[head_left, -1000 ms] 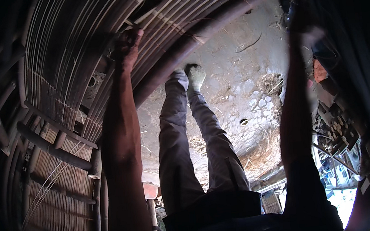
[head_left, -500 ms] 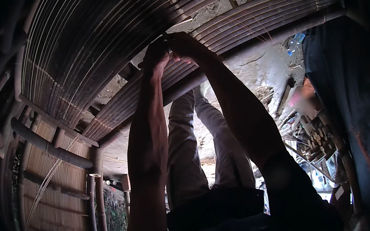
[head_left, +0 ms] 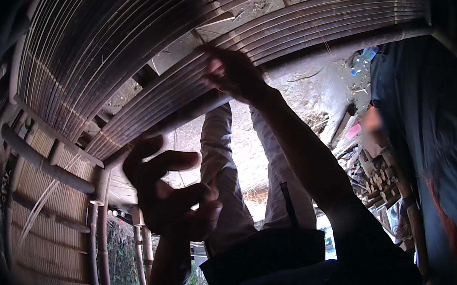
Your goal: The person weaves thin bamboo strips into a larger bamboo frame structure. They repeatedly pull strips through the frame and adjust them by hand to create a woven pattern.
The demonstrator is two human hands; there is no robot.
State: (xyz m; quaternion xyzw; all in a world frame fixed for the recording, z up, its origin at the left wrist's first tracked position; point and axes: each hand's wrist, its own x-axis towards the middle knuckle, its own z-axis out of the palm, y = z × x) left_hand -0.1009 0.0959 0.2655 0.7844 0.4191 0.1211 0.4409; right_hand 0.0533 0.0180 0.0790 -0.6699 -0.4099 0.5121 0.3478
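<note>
My left hand (head_left: 170, 196) is raised over the left side of my lap. Its fingers are apart and curved, with nothing seen between them. Out in front, my right hand (head_left: 232, 75) is over the front strip of the bamboo slat bench (head_left: 295, 32), close to its rounded front pole (head_left: 320, 58). Its fingers are bent in and in shadow, so whatever they may hold is hidden. Beyond that hand a gap (head_left: 174, 53) separates the front slats from the wider slat surface (head_left: 113, 49). A short pale splinter (head_left: 220, 18) juts out at the edge of that gap.
On the left stands a woven bamboo panel (head_left: 51, 200) framed by poles. Dark blue cloth (head_left: 433, 132) hangs at the right. Below it lie stacked cut bamboo pieces (head_left: 380, 185), and a clear bluish plastic bottle (head_left: 363, 61) rests on the ground.
My hands have come apart. The left drew back and down toward me, its fingers spreading, while the right stayed over the front slats, slightly nearer me.
</note>
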